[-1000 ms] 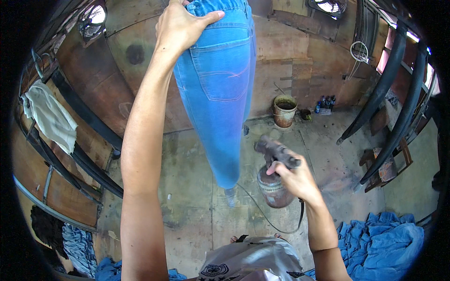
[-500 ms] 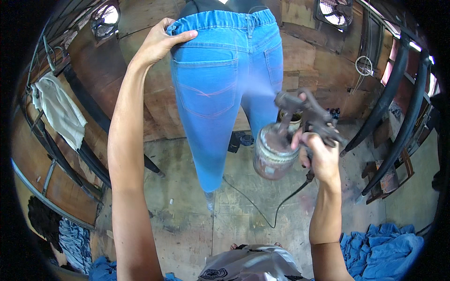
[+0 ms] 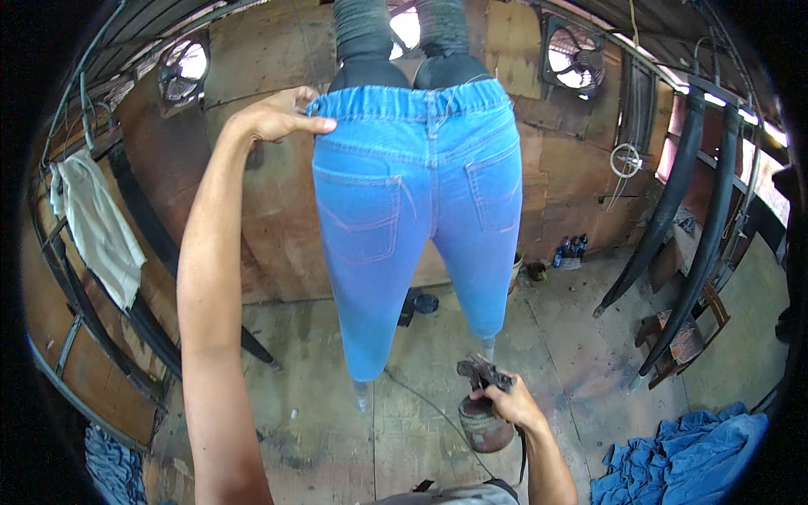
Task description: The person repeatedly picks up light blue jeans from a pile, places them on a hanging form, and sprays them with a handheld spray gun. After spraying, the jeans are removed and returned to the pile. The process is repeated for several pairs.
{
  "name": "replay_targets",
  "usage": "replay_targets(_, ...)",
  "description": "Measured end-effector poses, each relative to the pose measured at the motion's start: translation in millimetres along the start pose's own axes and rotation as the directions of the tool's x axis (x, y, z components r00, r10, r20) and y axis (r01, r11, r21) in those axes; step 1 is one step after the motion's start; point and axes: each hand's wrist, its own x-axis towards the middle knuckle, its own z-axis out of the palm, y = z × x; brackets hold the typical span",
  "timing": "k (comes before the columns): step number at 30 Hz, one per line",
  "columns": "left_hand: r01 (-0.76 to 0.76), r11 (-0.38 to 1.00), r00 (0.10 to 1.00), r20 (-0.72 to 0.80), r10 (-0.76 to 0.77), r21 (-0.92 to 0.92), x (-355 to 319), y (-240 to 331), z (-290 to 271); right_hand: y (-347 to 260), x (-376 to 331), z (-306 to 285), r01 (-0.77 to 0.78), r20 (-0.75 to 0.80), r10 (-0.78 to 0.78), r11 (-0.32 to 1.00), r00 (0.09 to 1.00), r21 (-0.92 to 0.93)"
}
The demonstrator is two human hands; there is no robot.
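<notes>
A pair of blue jeans (image 3: 429, 168) hangs before me, pulled over an inflated-looking leg form (image 3: 370, 42) whose dark upper tubes show above the waistband. The back pockets face me, and a purplish tint covers the seat and thighs. My left hand (image 3: 282, 116) grips the waistband's left end between thumb and fingers. Low on the right, beneath the right leg's hem, my right hand (image 3: 515, 404) is wrapped round a spray gun (image 3: 486, 421) with a grimy round cup under it. No mist shows at its nozzle. A hose (image 3: 522, 459) runs down from the gun.
Black leg forms (image 3: 673, 202) hang at the right, beside a small wooden stand (image 3: 690, 332). Piled denim (image 3: 682, 459) lies on the floor at lower right. A pale cloth (image 3: 97, 227) hangs at left. Bottles (image 3: 571, 249) stand by the back wall; fans (image 3: 574, 55) are set in it.
My right hand has lowered the spray gun from seat height to below the right hem, and the spray has stopped. My left hand still holds the waistband. The view has shifted, showing more above the jeans.
</notes>
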Motion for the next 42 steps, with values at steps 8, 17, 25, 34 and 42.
replay_targets(8,-0.251,0.763,0.383,-0.662,0.644,0.596,8.6,161.7,20.3,16.4,-20.5,-46.4,-0.271,-0.163,0.262,0.962,0.951,-0.033)
replay_targets(17,-0.418,0.879,-0.148,-0.972,0.183,0.229,166.7,299.9,5.7,27.5,-27.8,-158.5,-0.174,-0.304,0.164,0.985,0.938,-0.007)
replay_targets(25,-0.398,0.553,0.253,-0.492,0.833,0.732,173.5,374.6,156.4,5.1,7.1,-258.8,0.006,-0.309,-0.031,0.997,0.951,-0.081)
replay_targets(34,-0.322,0.754,0.923,-0.013,0.385,-0.572,89.8,295.0,344.3,-96.3,60.6,-323.3,0.216,-0.170,-0.220,0.975,0.961,-0.044)
replay_targets(42,0.030,0.534,0.842,0.310,0.442,-0.845,70.7,283.7,417.9,-108.1,130.3,-320.5,0.175,-0.185,-0.167,0.984,0.968,0.028)
